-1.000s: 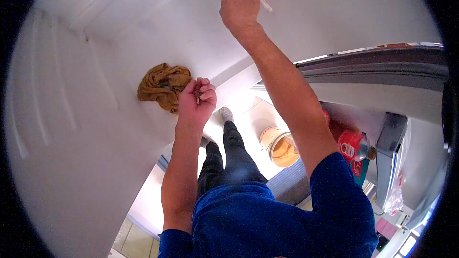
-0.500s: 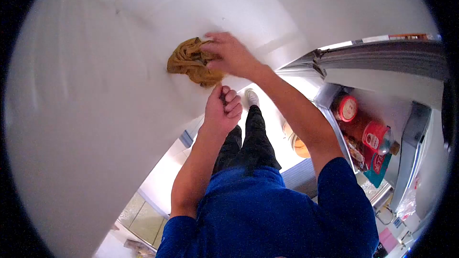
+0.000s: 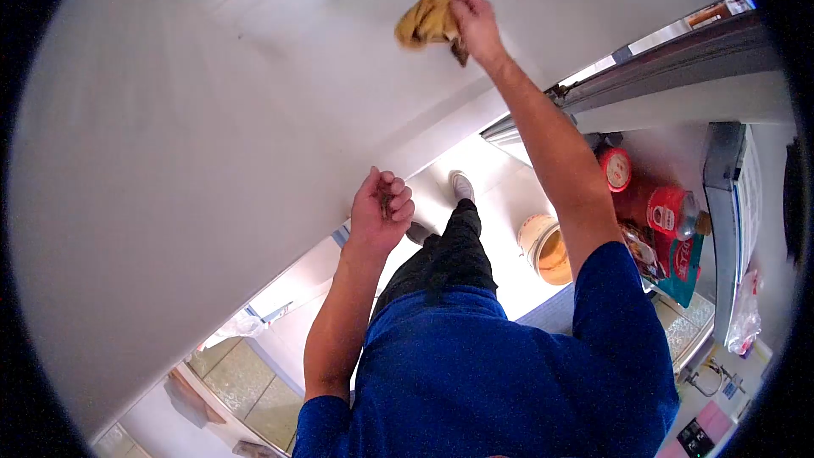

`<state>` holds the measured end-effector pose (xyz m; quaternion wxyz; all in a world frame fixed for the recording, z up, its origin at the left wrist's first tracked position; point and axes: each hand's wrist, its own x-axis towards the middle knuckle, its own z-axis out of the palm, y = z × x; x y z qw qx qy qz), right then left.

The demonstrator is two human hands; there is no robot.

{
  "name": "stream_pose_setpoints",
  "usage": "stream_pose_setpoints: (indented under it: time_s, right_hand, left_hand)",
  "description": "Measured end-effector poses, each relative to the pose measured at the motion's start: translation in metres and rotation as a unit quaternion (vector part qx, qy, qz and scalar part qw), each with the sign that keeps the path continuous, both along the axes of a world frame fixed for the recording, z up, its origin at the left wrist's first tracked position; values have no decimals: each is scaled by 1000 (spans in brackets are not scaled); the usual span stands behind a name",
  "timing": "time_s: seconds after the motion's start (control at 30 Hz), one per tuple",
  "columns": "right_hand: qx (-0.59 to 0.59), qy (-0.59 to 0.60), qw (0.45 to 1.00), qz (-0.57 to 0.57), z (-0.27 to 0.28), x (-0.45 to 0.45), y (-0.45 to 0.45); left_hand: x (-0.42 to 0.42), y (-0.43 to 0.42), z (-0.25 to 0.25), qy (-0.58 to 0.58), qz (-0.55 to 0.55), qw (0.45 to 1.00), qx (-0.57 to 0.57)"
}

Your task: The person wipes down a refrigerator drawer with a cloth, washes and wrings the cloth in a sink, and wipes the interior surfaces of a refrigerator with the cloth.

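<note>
A crumpled yellow-brown cloth [image 3: 426, 20] hangs from the fingers of my right hand [image 3: 476, 24], up near the top middle of the view, over the white inner surface [image 3: 297, 110]. My left hand [image 3: 381, 210] is lower, close to the front edge of that surface, with its fingers curled in. Something small and dark seems to lie in the left palm, too unclear to name.
At the right, an open door's shelf holds a bottle with a red label [image 3: 670, 211], a red-lidded jar [image 3: 616, 169] and a teal packet [image 3: 685, 270]. A bucket [image 3: 545, 248] stands on the floor near my feet.
My right hand came down to the cloth, took hold of it and lifted it up and to the right. The left hand stayed curled near the edge.
</note>
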<state>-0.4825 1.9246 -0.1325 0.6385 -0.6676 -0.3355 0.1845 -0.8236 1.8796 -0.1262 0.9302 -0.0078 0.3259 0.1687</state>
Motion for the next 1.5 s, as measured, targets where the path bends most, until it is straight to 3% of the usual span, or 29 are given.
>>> stream_pose_setpoints:
  time_s: [0.03,0.07,0.17,0.23,0.27,0.3,0.33,0.4,0.53,0.6,0.67,0.77,0.9,0.97,1.0,1.1,1.17,1.23,1.27,1.33,1.37,1.4,1.43,1.47,1.5]
  right_hand:
    - [-54,-49,996,-46,8,12,5]
    - [-116,-197,967,-112,-3,18,12]
    - [-254,-516,771,-274,-11,14,19]
    - [-180,-509,839,-72,-3,-7,22]
    - [-165,-525,834,28,-26,-14,32]
    - [-104,-445,888,56,-33,-40,32]
    - [-107,-440,890,57,-43,-53,35]
    - [-199,-419,880,103,-56,-66,34]
    - [-163,-336,907,193,-62,-82,-2]
    - [-186,-279,895,295,-60,-95,-27]
    - [-143,-328,883,303,-55,-106,-49]
    - [-140,-312,876,339,-55,-119,-67]
    - [-141,-298,888,322,-50,-141,-86]
    - [-171,-332,864,339,-44,-155,-108]
    - [-196,-362,837,361,-40,-163,-119]
    - [-206,-296,865,350,-14,-164,-147]
    - [-235,-236,876,348,-12,-163,-151]
    - [-152,-96,949,261,-16,-163,-154]
    - [-152,-93,949,259,-17,-164,-156]
    - [-76,-17,994,74,-21,-172,-165]
    - [-78,-10,997,-22,-28,-179,-173]
    - [-8,7,993,-117,-44,-189,-182]
    - [-14,92,981,-169,-56,-200,-197]
    - [-22,174,958,-226,-68,-212,-222]
    - [-64,164,951,-255,-103,-220,-250]
  left_hand:
    - [0,1,-2,1,-6,1000,-1]
    - [1,3,-5,1,-6,1000,1]
    - [5,3,-16,-6,-30,1000,-5]
    - [10,-3,-22,-1,-49,999,-14]
    - [16,-5,-26,-1,-51,999,-16]
    - [21,-9,-30,30,-62,997,-17]
    - [23,-13,-33,63,-73,995,-19]
    - [27,-16,-40,7,-87,996,-8]
    - [29,-24,-58,-21,-41,999,-14]
    - [29,-33,-68,32,-54,997,-37]
    - [29,-41,-82,-5,-71,996,-45]
    - [49,-50,-100,7,23,988,-152]
    - [65,-49,-164,-55,23,991,-123]
    - [66,-52,-175,-194,39,974,-112]
    - [66,-52,-176,-194,37,973,-116]
    - [69,-48,-130,-83,-8,996,17]
    - [69,-47,-143,-41,2,999,-22]
    - [69,-44,-151,3,10,998,-61]
    - [69,-44,-151,16,-15,999,-44]
    - [69,-45,-159,32,-48,998,-33]
    - [67,-45,-167,34,-77,996,8]
    - [63,-51,-175,35,-112,992,45]
    - [66,-63,-144,27,-94,995,29]
    - [76,-79,-116,88,-127,985,81]
    - [82,-90,-106,86,-149,980,104]
